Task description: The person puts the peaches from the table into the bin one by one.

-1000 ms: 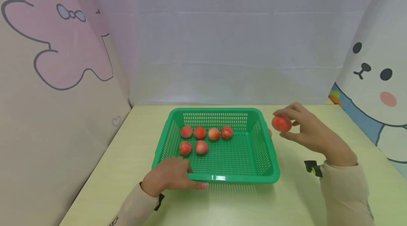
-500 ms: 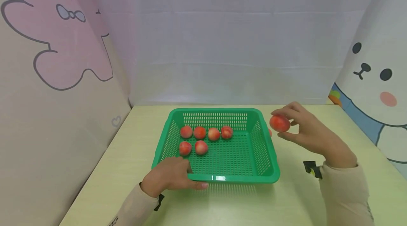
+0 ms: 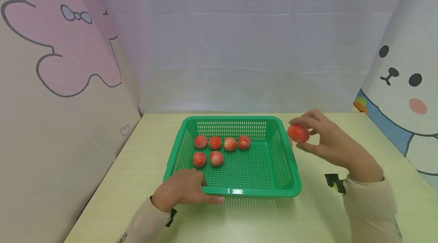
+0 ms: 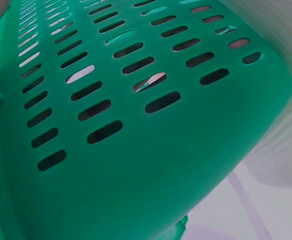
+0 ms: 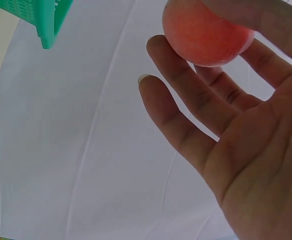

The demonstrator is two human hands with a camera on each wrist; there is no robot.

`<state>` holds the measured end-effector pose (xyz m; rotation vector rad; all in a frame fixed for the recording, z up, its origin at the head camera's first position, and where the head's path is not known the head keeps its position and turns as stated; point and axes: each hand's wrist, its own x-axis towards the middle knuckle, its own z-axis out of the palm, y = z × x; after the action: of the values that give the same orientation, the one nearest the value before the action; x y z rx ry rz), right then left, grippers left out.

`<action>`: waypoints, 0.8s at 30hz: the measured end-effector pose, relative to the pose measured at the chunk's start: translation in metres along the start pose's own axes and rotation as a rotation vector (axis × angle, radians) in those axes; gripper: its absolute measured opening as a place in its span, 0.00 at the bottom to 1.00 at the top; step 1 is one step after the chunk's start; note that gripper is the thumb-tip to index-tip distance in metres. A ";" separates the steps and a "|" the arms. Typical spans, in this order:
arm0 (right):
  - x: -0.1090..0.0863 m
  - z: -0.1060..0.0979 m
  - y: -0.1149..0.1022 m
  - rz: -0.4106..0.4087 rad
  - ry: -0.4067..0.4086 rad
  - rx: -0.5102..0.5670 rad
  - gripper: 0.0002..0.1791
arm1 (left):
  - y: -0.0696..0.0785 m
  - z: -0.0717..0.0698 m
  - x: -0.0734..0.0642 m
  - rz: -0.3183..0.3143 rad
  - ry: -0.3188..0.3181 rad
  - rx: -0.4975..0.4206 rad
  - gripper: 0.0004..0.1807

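A green plastic basket [image 3: 256, 192] with slotted walls stands on the table, several red-yellow peaches [image 3: 216, 158] in its left and back part. My left hand [image 3: 183, 188] grips its front rim near the left corner, thumb along the outside. In the left wrist view the basket wall [image 4: 135, 165] fills most of the picture. Just off the basket's right rim, my right hand [image 3: 328, 138] holds a peach [image 3: 299, 133] in the air between thumb and fingers. The right wrist view shows this peach [image 5: 203, 32] above the palm, partly covered by the thumb.
Another peach [image 3: 291, 142] sits outside the basket's right wall, mostly hidden behind the rim and the held peach. The pale wooden table [image 3: 137, 193] reaches back to a white curtain [image 3: 253, 53]. Cartoon-printed walls rise on both sides.
My right hand has moved slightly left with its peach, closer to the basket's right rim. The left hand, the basket and the peaches inside have stayed put.
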<state>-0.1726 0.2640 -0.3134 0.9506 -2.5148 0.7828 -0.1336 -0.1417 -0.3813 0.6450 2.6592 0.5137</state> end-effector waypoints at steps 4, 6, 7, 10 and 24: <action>0.002 0.001 -0.005 -0.006 -0.021 -0.013 0.36 | 0.000 0.000 0.000 -0.004 -0.004 -0.002 0.33; 0.003 0.002 -0.008 -0.011 -0.030 -0.014 0.35 | 0.000 0.000 0.000 -0.007 -0.007 -0.004 0.33; 0.004 0.003 -0.009 -0.015 -0.033 -0.014 0.35 | 0.000 0.000 0.000 -0.009 -0.007 -0.004 0.33; 0.005 0.004 -0.012 -0.022 -0.042 -0.023 0.35 | 0.000 0.000 0.001 -0.012 -0.008 -0.004 0.33; 0.010 0.012 -0.025 -0.071 -0.073 -0.026 0.32 | 0.000 0.000 0.000 -0.016 -0.003 0.004 0.34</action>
<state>-0.1644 0.2365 -0.3085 1.0715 -2.5312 0.7039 -0.1334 -0.1412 -0.3812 0.6239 2.6613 0.5032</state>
